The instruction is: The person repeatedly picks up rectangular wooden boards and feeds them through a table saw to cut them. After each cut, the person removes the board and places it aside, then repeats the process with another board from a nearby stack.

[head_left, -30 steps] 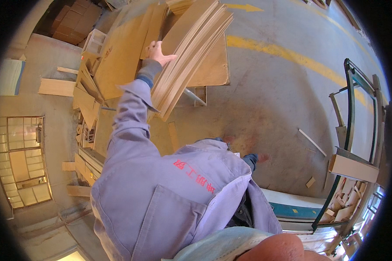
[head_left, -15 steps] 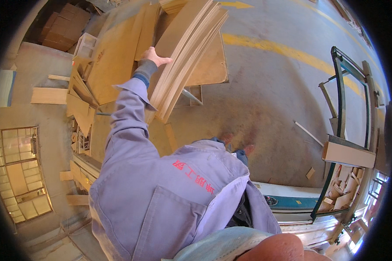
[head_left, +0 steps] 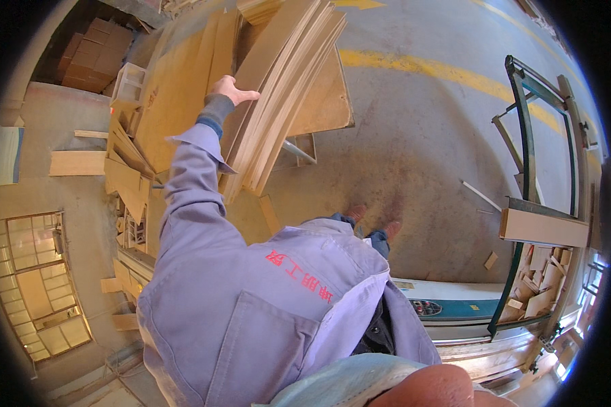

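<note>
My left hand (head_left: 232, 91) is on the left side of a thick stack of long, thin wooden boards (head_left: 278, 88), its thumb stretched over the upper boards' edge. The other fingers are partly hidden, but they appear closed around these boards. At the near end the upper boards stick out a little, leaving a gap to those beneath. Under the stack lies a larger brown sheet (head_left: 324, 102) on a stand with metal legs. My right hand does not show.
Large plywood sheets (head_left: 176, 88) lie left of the stack. Offcuts (head_left: 125, 183) lean farther left. On the right stands a green-framed machine (head_left: 516, 115) with a board (head_left: 544, 227) across it, and scrap wood (head_left: 536, 281) below. A white strip (head_left: 480, 195) lies on the floor.
My left hand has moved slightly left and toward me. The upper boards have slid the same way, opening a gap at the near end. The view has shifted a little.
</note>
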`<state>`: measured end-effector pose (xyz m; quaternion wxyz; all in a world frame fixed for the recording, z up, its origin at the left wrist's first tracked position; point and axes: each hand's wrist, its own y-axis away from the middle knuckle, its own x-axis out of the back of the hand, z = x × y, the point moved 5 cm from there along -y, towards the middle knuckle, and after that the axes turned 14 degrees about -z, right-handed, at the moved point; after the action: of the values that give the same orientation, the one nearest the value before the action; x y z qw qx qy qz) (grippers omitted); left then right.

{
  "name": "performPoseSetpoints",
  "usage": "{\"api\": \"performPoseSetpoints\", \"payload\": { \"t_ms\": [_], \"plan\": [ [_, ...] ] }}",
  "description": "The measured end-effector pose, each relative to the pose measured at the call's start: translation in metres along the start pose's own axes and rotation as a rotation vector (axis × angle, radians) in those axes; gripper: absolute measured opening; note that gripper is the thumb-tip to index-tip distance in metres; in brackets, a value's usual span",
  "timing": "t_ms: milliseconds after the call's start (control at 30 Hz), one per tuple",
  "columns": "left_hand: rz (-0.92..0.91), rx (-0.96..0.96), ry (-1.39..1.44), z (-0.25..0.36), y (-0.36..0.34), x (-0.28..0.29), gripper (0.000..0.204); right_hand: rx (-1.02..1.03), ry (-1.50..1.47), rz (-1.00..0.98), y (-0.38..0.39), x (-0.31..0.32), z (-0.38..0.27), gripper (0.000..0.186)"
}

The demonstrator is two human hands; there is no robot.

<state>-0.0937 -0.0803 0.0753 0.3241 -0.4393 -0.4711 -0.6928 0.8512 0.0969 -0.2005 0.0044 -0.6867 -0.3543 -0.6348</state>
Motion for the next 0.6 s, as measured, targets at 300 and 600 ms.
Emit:
{"api": "performPoseSetpoints", "payload": {
  "t_ms": [300, 600],
  "plan": [
    [0.021, 0.008, -0.047, -0.009, -0.007, -0.002, 0.11, -0.05, -0.035, -0.046, 0.017, -0.012, -0.027, 0.022],
    [0.224, 0.108, -0.179, 0.011, 0.007, 0.011, 0.114, 0.013, -0.055, -0.132, 0.021, -0.059, -0.038, 0.026]
  ]
}}
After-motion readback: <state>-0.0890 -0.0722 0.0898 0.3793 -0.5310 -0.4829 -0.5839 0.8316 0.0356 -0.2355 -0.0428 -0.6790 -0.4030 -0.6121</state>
